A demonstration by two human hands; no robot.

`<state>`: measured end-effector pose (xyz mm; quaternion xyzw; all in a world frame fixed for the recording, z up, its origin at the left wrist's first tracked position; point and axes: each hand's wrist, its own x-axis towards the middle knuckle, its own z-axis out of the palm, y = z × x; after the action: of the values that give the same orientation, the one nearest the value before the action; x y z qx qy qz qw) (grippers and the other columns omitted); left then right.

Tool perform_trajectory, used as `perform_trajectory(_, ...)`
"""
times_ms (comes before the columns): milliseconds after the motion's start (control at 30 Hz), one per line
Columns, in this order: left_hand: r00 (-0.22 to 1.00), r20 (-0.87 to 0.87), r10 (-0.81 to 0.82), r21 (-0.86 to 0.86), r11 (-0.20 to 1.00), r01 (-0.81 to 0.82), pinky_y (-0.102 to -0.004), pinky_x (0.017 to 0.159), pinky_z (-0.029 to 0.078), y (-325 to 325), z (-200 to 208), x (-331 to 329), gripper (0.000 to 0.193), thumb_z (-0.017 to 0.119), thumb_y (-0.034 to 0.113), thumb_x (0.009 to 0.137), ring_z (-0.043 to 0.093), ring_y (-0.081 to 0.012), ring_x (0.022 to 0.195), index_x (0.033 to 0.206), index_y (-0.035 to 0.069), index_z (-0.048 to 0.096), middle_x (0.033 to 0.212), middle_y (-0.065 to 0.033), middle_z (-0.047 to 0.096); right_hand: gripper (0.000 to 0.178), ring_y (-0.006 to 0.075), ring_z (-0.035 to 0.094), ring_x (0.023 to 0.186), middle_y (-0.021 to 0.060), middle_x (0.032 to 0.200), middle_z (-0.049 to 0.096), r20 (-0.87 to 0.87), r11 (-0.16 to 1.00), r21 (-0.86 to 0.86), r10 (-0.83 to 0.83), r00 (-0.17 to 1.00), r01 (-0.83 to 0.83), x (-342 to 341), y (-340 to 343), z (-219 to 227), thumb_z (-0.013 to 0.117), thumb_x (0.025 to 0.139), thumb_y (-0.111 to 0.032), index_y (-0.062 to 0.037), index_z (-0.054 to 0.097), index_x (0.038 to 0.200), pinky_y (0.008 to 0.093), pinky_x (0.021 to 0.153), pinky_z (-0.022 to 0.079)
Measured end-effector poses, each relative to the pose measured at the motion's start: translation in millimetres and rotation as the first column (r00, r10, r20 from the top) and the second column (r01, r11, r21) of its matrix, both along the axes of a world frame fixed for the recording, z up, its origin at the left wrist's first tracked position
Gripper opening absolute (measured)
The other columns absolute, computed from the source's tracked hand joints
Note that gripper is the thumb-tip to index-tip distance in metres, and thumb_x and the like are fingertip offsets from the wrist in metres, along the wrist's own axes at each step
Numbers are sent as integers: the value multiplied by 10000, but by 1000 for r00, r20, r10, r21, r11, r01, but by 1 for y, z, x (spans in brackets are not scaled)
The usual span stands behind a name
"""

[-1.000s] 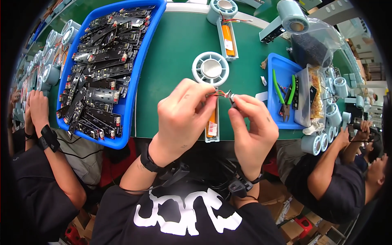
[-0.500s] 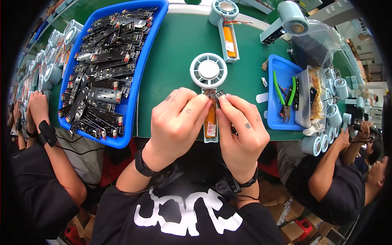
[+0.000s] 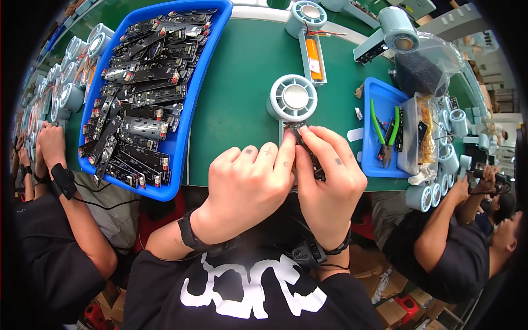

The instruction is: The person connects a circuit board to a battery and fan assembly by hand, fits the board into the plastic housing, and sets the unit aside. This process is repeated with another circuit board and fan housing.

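Note:
A pale blue handheld fan [image 3: 292,98] lies in front of me, its round head away from me and its narrow handle toward me. My left hand [image 3: 247,179] is closed at the handle's left side, its index fingertip pressed near the neck. My right hand [image 3: 333,184] pinches a narrow black circuit board [image 3: 315,162], which lies along the handle, its far end close to the fan head. My hands cover most of the handle, and the orange battery in it is hidden. The left thumb is out of sight.
A blue tray [image 3: 190,110] heaped with circuit boards stands left. Beyond lies another fan [image 3: 307,19] with an orange battery [image 3: 313,58]. To the right, a blue bin [image 3: 369,157] holds green-handled cutters [image 3: 386,148] beside a clear box [image 3: 410,143]. People work on both sides.
The fan has shifted slightly right and turned a little. My left hand has moved right over the handle, covering the battery. The circuit board now lies along the handle.

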<state>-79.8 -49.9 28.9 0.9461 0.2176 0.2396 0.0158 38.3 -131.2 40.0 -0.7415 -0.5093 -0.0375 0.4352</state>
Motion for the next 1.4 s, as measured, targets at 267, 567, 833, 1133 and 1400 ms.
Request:
perform_trajectory(267,998,-4,-69,-29,997,69,-308,551,448,-8,6,-16,527,701,101,735,587,-166,614,1254,7,691,787,-35,597,232,252,725,861,141,1051,736,-55,998,-53,-35,998,32,0,-6,5,748,833,21,3,739,1064,319,731,568)
perform_trajectory(567,999,21,-38,-107,993,40,-317,568,471,-15,-1,-15,583,687,84,724,593,-189,639,1294,-29,641,841,-67,595,250,195,698,812,143,1043,733,-169,998,-65,-32,985,21,2,-8,8,710,861,34,16,720,1111,294,696,553)
perform_trajectory(833,991,122,-52,-89,994,63,-321,562,475,-7,-6,-15,621,692,61,707,581,-197,632,1314,-53,624,810,-64,573,265,166,681,773,134,1043,731,-213,994,-106,-41,976,18,2,-6,8,699,865,44,22,713,1129,283,688,548)
perform_trajectory(1133,992,72,-100,-75,992,105,-316,544,462,4,-10,-13,639,703,66,713,570,-188,611,1339,-39,621,787,-51,562,266,183,688,813,137,1041,731,-203,995,-96,-26,979,7,7,1,7,700,859,48,22,713,1124,282,697,546)
perform_trajectory(1400,999,-14,-33,-123,992,31,-274,533,445,9,-4,-6,514,667,110,803,580,-129,602,1298,-28,645,776,-14,577,269,259,715,892,161,1065,728,-98,991,-132,-23,995,10,-4,4,9,696,846,53,19,710,1112,329,781,562)
